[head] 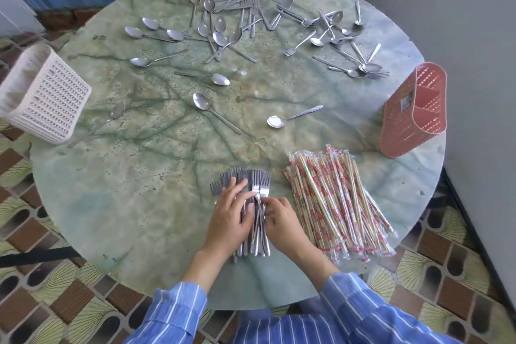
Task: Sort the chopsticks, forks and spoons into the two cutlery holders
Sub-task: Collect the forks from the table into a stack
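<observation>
A bundle of metal forks (252, 179) lies at the near edge of the round table, tines pointing away from me. My left hand (227, 215) rests flat on the bundle with straight fingers. My right hand (280, 219) pinches the neck of one fork on the bundle's right side. A pile of wrapped chopsticks (337, 204) lies just right of the forks. Loose spoons (203, 105) and forks (290, 51) are scattered across the middle and far side. The white holder (42, 98) stands at the left edge, the pink holder (416, 114) at the right edge.
The green marble table (134, 176) is round, with patterned floor tiles around it. A white wall stands close behind the pink holder on the right. Red and black pipes run along the wall beyond the far edge.
</observation>
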A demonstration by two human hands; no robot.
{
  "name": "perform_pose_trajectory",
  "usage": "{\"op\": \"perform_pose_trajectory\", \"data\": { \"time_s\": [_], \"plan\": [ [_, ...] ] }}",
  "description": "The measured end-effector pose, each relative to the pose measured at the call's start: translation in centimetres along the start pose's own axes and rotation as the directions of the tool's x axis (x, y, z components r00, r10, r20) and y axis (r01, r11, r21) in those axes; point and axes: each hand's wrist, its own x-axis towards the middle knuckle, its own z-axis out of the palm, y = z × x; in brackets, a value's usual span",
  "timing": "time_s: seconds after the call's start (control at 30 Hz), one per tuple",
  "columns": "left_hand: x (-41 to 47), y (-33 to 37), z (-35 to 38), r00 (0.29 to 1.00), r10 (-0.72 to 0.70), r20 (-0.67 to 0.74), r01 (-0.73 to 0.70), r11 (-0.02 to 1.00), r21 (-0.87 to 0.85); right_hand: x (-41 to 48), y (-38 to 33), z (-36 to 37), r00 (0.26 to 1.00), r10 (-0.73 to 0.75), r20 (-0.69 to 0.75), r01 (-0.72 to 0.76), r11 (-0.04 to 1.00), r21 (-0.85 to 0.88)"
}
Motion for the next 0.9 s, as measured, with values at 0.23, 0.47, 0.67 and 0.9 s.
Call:
{"op": "perform_pose_trajectory", "data": {
  "time_s": [0.23, 0.47, 0.67, 0.9],
  "plan": [
    [6.5, 8.0, 1.4, 0.994, 0.023, -0.102, -0.035, 0.993, -0.112, 1.1, 1.1, -8.7, 0.983, -0.145, -0.116, 0.151, 0.987, 0.053],
    [15.0, 18.5, 6.3, 0.976, -0.075, -0.207, 0.045, 0.988, -0.146, 2.9, 5.7, -25.1, 0.906, -0.299, -0.301, 0.305, 0.952, -0.026],
    [21.1, 26.3, 11.6, 0.97, -0.091, -0.227, 0.046, 0.98, -0.193, 5.5, 9.4, -37.3, 0.893, -0.313, -0.325, 0.324, 0.946, -0.02],
    [28.4, 29.4, 14.5, 0.97, -0.093, -0.227, 0.068, 0.991, -0.116, 11.6, 12.2, -46.8, 0.872, -0.348, -0.343, 0.348, 0.935, -0.064]
  ]
}}
